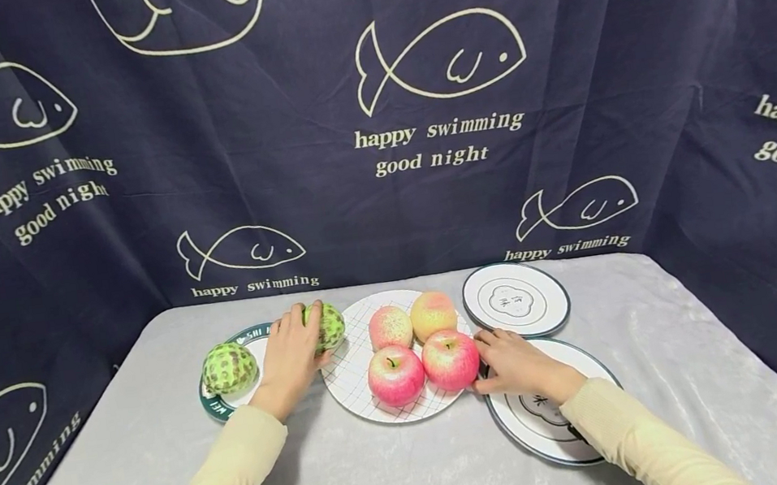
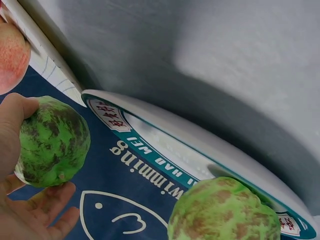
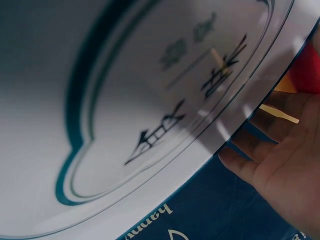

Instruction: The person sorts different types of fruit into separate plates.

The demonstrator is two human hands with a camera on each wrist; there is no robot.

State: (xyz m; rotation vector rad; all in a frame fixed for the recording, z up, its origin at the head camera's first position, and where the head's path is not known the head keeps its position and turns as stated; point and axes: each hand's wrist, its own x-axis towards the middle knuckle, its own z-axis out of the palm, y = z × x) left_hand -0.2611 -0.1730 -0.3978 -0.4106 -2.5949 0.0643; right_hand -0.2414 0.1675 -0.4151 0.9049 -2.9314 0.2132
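Observation:
My left hand point(image 1: 294, 353) grips a green, bumpy custard apple point(image 1: 329, 328) between thumb and fingers, over the gap between the left plate and the middle plate. A second custard apple point(image 1: 229, 367) lies on the green-rimmed plate point(image 1: 215, 409). At the right edge of the middle plate, my right hand point(image 1: 518, 361) has its fingers spread beside a red apple point(image 1: 451, 359); whether they touch it is unclear. That apple shares the grid-patterned plate point(image 1: 358, 402) with another red apple point(image 1: 396, 376) and two peaches point(image 1: 391, 328).
To the right lie two white plates with dark rims: one farther back point(image 1: 478, 304), the other nearer plate point(image 1: 532, 441) under my right forearm. A grey cloth point(image 1: 361, 484) covers the table. Dark blue fish-print curtains point(image 1: 429, 212) stand behind and at both sides.

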